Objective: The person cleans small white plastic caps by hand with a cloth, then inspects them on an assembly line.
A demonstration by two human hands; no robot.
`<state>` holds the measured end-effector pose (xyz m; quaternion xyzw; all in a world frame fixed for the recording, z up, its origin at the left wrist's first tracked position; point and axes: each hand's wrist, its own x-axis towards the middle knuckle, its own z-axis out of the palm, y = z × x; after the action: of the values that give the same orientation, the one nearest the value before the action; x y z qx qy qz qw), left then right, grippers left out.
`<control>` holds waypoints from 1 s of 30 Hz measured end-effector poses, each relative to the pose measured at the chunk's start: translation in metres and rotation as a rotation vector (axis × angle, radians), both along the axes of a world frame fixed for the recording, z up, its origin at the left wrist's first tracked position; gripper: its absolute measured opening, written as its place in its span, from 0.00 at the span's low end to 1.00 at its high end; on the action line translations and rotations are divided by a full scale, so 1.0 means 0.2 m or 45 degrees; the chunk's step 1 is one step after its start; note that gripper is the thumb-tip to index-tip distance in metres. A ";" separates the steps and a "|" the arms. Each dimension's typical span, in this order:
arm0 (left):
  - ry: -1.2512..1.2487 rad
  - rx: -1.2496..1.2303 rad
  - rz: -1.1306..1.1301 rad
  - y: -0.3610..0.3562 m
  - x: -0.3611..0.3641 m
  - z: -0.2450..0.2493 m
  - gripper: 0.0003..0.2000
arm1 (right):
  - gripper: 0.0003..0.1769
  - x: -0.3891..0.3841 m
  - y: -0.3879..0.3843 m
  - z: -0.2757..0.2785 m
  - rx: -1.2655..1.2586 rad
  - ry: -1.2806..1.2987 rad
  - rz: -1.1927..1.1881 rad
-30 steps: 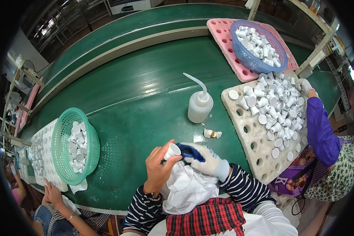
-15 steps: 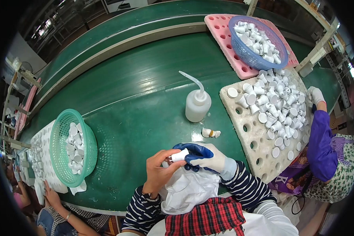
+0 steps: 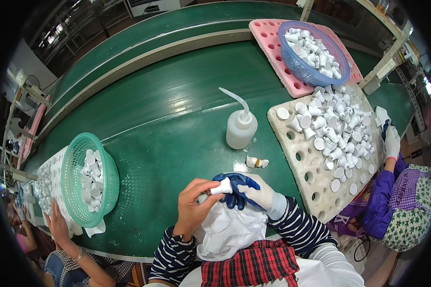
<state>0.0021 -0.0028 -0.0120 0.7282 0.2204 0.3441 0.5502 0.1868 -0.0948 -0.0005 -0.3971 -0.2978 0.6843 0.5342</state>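
My left hand [image 3: 196,198], bare, pinches a small white flared plastic cup-shaped piece [image 3: 222,186] between thumb and fingers, its wide end toward the right. My right hand [image 3: 251,191] wears a white glove with a blue coating. It is cupped close beside the wide end of the piece, fingers apart; whether it touches is hard to make out. Beneath both hands lies white cloth [image 3: 232,229] on my lap. Just beyond them on the green table are a small tied white bundle [image 3: 257,162] and a squeeze bottle [image 3: 241,130] with a bent spout.
White pieces are heaped on a holed foam board [image 3: 301,158] at right. Behind it, a blue basket [image 3: 297,69] of them stands on pink foam [image 3: 265,36]. A green basket [image 3: 111,191] is at left. Co-workers' hands [image 3: 392,142] show on both sides.
My right hand's fingers have spread and come away from their closer hold on the white piece. The piece has turned, wide end outward. Co-workers' hands on both sides have shifted.
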 end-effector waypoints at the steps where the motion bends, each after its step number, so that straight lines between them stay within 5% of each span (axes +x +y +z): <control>1: 0.019 -0.023 -0.010 0.00 0.00 0.00 0.17 | 0.26 0.00 0.00 0.01 -0.045 -0.007 0.021; 3: 0.054 -0.070 -0.033 0.00 -0.01 0.00 0.17 | 0.25 0.01 0.01 0.04 -0.136 -0.022 0.061; 12: 0.019 -0.255 0.099 -0.02 0.01 -0.02 0.17 | 0.30 -0.03 0.01 0.02 0.377 -0.403 -0.127; 15: 0.010 -0.227 0.089 -0.01 0.01 0.00 0.17 | 0.30 -0.07 0.00 0.00 0.286 -0.109 -0.265; 20: -0.020 -0.096 0.017 0.00 0.00 -0.02 0.17 | 0.32 0.03 0.01 0.04 -0.233 0.048 0.073; 24: -0.016 -0.303 0.043 -0.02 0.01 0.00 0.18 | 0.33 -0.01 0.00 0.01 0.197 -0.178 -0.080; 30: -0.037 -0.334 0.057 -0.03 0.00 -0.01 0.17 | 0.34 -0.05 -0.02 -0.05 0.291 -0.002 -0.204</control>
<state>0.0023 -0.0082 -0.0147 0.6398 0.2717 0.3352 0.6360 0.1758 -0.0979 -0.0099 -0.3565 -0.3416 0.6007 0.6287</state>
